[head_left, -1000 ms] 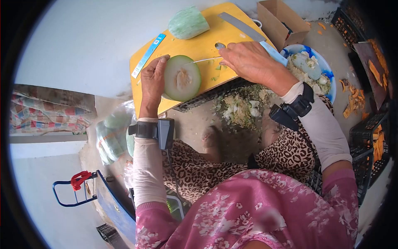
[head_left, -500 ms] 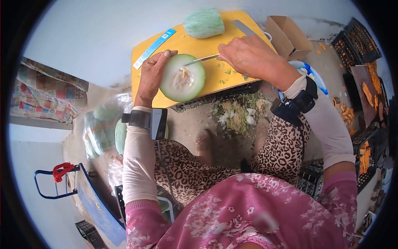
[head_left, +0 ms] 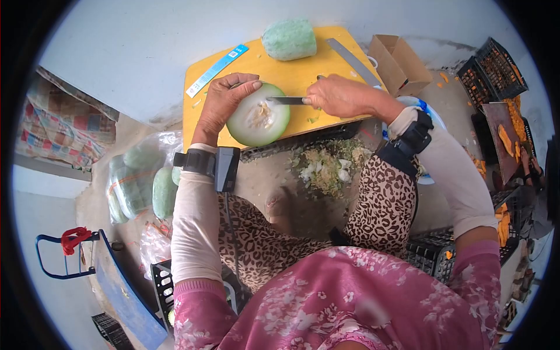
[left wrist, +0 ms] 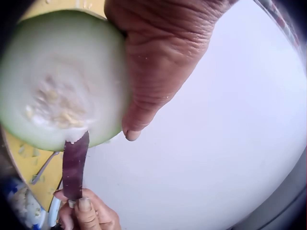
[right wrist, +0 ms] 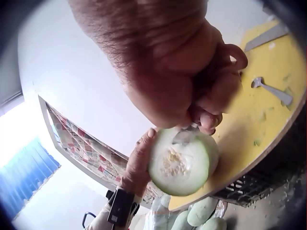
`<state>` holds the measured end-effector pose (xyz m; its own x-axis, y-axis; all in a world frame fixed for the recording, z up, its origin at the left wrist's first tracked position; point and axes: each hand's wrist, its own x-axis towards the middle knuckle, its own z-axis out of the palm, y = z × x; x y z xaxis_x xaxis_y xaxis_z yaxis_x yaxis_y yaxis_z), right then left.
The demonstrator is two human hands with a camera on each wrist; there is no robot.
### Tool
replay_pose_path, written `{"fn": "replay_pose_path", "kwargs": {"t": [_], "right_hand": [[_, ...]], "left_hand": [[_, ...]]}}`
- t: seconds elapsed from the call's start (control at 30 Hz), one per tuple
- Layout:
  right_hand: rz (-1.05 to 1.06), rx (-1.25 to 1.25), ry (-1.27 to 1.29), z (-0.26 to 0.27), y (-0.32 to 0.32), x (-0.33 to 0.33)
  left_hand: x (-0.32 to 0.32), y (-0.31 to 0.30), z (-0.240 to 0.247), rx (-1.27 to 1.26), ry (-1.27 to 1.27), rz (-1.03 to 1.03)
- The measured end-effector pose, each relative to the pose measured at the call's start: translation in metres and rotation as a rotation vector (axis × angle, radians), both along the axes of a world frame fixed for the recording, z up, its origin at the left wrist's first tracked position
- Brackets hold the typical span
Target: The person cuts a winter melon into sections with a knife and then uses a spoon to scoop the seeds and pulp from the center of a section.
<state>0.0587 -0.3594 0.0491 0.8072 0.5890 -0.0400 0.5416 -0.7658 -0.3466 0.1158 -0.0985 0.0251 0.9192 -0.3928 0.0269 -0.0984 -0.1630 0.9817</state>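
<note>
A cut melon piece (head_left: pixel 249 123) with a pale face and seedy centre stands at the yellow board's (head_left: pixel 204 65) near edge. The left hand (head_left: pixel 224 105) grips its green side, thumb along the rim; the left wrist view shows this thumb (left wrist: pixel 144 105) close. In the right hand (head_left: pixel 344 96) a short knife (head_left: pixel 287 100) is pinched, its blade tip in the flesh above the seeds. In the right wrist view, the curled right hand (right wrist: pixel 168 67) hides the handle. Behind lies another melon piece (head_left: pixel 290 39).
A large knife (head_left: pixel 353 62) and blue-white sleeve (head_left: pixel 219 70) lie on the board; a spoon (right wrist: pixel 272 90) shows in the right wrist view. A cardboard box (head_left: pixel 401 63) stands right. Peelings (head_left: pixel 324 170) lie on the floor, bagged melons (head_left: pixel 129 184) at left.
The knife has turned from slanting to nearly level, and the right hand has come lower and closer to the melon. The left hand still holds the melon. The head view has shifted.
</note>
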Motion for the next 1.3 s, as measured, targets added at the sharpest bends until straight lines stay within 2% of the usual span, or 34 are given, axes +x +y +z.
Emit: {"fn": "replay_pose_path", "kwargs": {"t": [0.07,0.13,0.23,0.27,0.37,0.47,0.57,0.67,0.8,0.9,1.0,1.2,1.3], "right_hand": [[-0.009,0.089,0.125,-0.014,0.002,-0.003],[-0.377,0.18,0.513,-0.003,0.019,-0.024],[-0.498,0.403,0.883,0.009,0.021,-0.031],[-0.5,0.421,0.881,0.006,0.023,-0.031],[-0.107,0.237,0.106,-0.035,0.017,-0.016],[-0.174,-0.182,-0.206,0.007,0.024,-0.042],[-0.115,-0.146,-0.377,0.014,0.014,-0.047],[-0.114,-0.242,-0.464,0.026,0.002,-0.044],[-0.066,-0.201,-0.612,0.043,-0.003,-0.045],[0.007,-0.201,-0.505,0.058,0.004,-0.037],[-0.016,-0.274,-0.465,0.058,0.016,-0.033],[0.014,-0.353,-0.625,0.057,0.028,-0.028],[0.066,-0.291,-0.718,0.054,0.028,-0.026]], "left_hand": [[0.001,0.002,0.0,-0.026,0.023,0.006],[0.0,0.005,-0.001,-0.043,0.04,0.015],[0.0,0.005,-0.001,-0.065,0.042,0.051],[-0.001,0.005,-0.002,-0.073,0.038,0.072],[0.001,0.005,-0.006,-0.11,0.045,0.106],[0.0,0.003,-0.005,-0.135,0.044,0.128],[0.0,0.004,-0.004,-0.135,0.058,0.108],[0.003,0.006,-0.002,-0.122,0.074,0.098],[0.005,0.007,-0.002,-0.106,0.073,0.076],[0.002,0.004,0.003,-0.106,0.106,0.042],[0.003,0.003,0.004,-0.099,0.103,0.023],[0.0,-0.001,0.005,-0.164,0.089,0.038],[0.003,0.0,0.002,-0.135,0.063,0.025]]}}
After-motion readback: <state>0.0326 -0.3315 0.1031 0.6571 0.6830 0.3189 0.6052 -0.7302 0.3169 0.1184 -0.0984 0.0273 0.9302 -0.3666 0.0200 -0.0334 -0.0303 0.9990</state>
